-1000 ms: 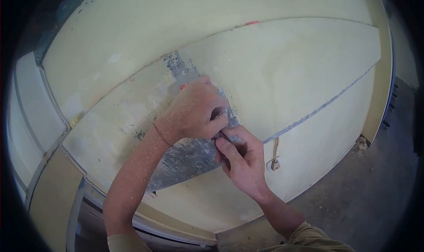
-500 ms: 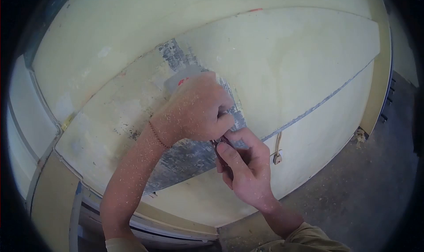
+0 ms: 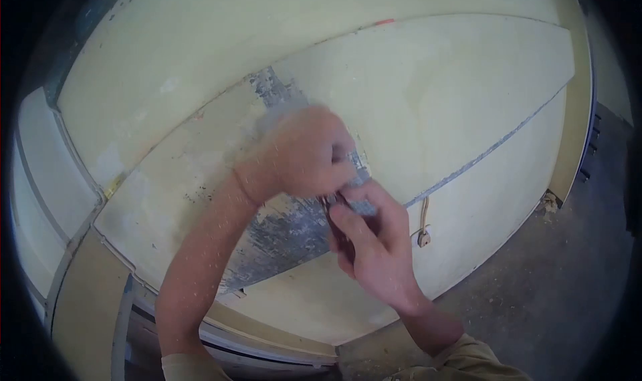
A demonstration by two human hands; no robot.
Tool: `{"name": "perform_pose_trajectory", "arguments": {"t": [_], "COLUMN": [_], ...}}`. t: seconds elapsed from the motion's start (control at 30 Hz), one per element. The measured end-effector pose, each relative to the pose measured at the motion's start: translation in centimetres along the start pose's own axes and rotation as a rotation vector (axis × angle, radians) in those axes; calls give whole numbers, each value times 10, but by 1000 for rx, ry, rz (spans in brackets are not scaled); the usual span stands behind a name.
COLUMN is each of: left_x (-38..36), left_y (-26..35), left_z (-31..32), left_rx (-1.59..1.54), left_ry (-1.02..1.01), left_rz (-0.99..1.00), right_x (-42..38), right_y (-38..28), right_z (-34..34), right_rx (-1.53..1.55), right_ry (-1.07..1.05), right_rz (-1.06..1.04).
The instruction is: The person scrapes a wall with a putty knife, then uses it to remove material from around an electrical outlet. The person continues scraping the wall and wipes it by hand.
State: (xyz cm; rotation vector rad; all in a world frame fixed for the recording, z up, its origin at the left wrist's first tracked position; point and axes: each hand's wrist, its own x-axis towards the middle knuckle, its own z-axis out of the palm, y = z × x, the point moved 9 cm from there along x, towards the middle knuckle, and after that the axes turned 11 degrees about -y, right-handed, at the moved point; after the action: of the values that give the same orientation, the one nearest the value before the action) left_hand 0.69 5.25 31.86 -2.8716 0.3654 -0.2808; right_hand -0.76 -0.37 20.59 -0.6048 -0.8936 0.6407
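My left hand [image 3: 301, 157] is closed over the blade end of a scraper, pressing it flat against a pale yellow wall [image 3: 455, 93]. My right hand [image 3: 371, 244] grips the scraper's dark handle [image 3: 334, 210] just below the left hand. Both hands are motion-blurred. The scraper blade is mostly hidden under my left fingers. Around the hands runs a patch of bare grey wall [image 3: 281, 234] where the paint has come off. Fine dust speckles both forearms.
A short cable with a small fitting [image 3: 422, 228] hangs from the wall right of my hands. A thin grey line [image 3: 495, 150] crosses the wall diagonally. The concrete floor [image 3: 562, 281] lies at the lower right, with a dark strip [image 3: 588, 147] along the wall's right edge.
Both hands have shifted slightly on the wall and are now blurred with movement; the light blade seen above my left knuckles half a second ago is now barely visible.
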Motion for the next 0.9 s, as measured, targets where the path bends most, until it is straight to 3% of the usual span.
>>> {"name": "perform_pose_trajectory", "arguments": {"t": [0.1, 0.27, 0.33, 0.53, 0.63, 0.77, 0.83, 0.9], "left_x": [4, 5, 4, 1, 10, 4, 1, 9], "left_y": [-4, -6, -6, 2, -12, -1, -1, -7], "left_z": [-11, 0, -26, -6, -34, -17, -34, -39], "left_rx": [-23, -29, 36, 19, -54, -42, -24, 1], "left_ry": [1, -54, 148, 12, -16, 34, 193, 122], "left_rz": [-3, -34, 47, 41, -59, 47, 64, 22], "right_x": [9, 10, 12, 8, 21, 11, 11, 19], "right_y": [-5, -4, -7, -3, -20, -7, -11, -30], "right_z": [0, -2, 0, 2, 10, 6, 5, 14], "right_rx": [-98, -102, -136, -121, -155, -93, -98, -183], "right_ry": [30, 20, 15, 17, -6, 41, 61, 25], "right_rz": [-96, -69, -79, -122, -112, -72, -85, -109]}}
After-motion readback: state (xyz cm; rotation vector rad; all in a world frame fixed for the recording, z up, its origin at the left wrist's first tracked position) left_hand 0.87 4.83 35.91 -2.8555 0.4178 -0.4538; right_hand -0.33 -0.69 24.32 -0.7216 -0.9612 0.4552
